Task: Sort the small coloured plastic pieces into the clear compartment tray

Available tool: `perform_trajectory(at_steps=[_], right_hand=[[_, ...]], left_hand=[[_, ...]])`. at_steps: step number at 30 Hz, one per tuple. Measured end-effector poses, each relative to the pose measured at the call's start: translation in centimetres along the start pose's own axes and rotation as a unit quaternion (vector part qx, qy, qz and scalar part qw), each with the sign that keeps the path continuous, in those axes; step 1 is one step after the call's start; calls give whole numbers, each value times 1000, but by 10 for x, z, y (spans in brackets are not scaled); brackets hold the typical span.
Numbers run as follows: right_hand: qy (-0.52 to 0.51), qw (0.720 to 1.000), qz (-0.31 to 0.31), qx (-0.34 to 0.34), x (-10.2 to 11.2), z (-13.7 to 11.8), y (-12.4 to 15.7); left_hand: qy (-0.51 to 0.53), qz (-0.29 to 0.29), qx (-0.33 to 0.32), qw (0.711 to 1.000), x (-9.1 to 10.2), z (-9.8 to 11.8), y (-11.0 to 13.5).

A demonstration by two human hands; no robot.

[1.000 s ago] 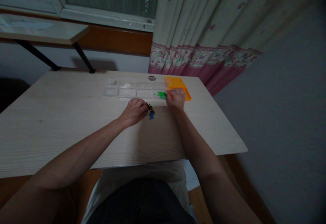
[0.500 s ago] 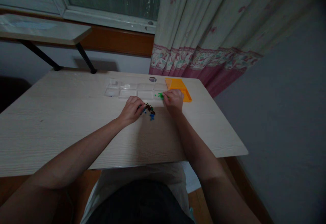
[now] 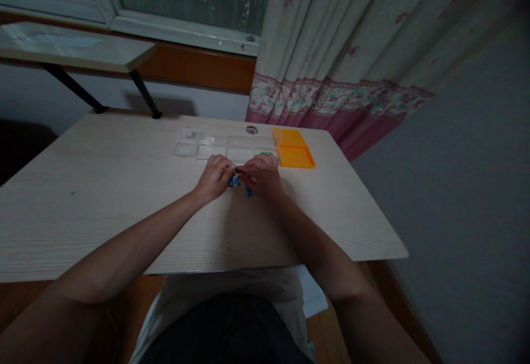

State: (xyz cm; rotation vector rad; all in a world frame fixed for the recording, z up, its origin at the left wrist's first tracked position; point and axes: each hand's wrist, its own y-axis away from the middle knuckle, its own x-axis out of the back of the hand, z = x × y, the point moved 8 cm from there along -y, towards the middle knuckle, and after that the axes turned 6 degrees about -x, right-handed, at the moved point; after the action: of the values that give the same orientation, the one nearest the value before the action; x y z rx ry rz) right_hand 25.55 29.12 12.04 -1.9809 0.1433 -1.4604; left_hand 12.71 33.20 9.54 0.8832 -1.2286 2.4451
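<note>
My left hand [image 3: 215, 177] rests on the table with its fingers bent and pressed together at the left side of a small pile of blue and dark pieces [image 3: 234, 180]. From the other side my right hand [image 3: 265, 177] reaches over the pile, its closed fingertips close to those of my left. What either hand pinches is too small or hidden. A separate blue piece [image 3: 249, 192] lies just below my right fingers. Behind the hands sits a clear plastic compartment tray [image 3: 212, 152]; green pieces [image 3: 266, 154] show in its near right compartment, partly covered by my right hand.
An orange plastic box [image 3: 298, 157] lies open at the tray's right end. A dark round spot [image 3: 252, 130] is behind the tray. At the back left, a raised shelf [image 3: 83, 49] stands on black legs. A curtain [image 3: 323, 66] hangs beyond the table [image 3: 124, 198].
My right hand has moved left and nearer, from the green pieces in the tray to the small pile. My left hand stays at the pile. The view has shifted slightly.
</note>
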Motion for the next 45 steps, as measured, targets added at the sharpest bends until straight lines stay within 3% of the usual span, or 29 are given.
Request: perform_trajectory(at_steps=[8,22,27,33,45], right_hand=[[7,999,28,25,-1,-8,2],[11,1000,9,24,-6,-9,2],[9,1000,9,12,-2,-4,1],[20,998,24,-48,10,18,-1],[22,975,118,-186,28,87,7]], left_hand=[[2,-2,9,1000,-1,-3,0],[4,-16,15,1000,0,-1,-1],[4,3,15,1000,2,0,-1],[5,5,20,1000,3,0,-1],[16,-2,14,1000,3,0,0]])
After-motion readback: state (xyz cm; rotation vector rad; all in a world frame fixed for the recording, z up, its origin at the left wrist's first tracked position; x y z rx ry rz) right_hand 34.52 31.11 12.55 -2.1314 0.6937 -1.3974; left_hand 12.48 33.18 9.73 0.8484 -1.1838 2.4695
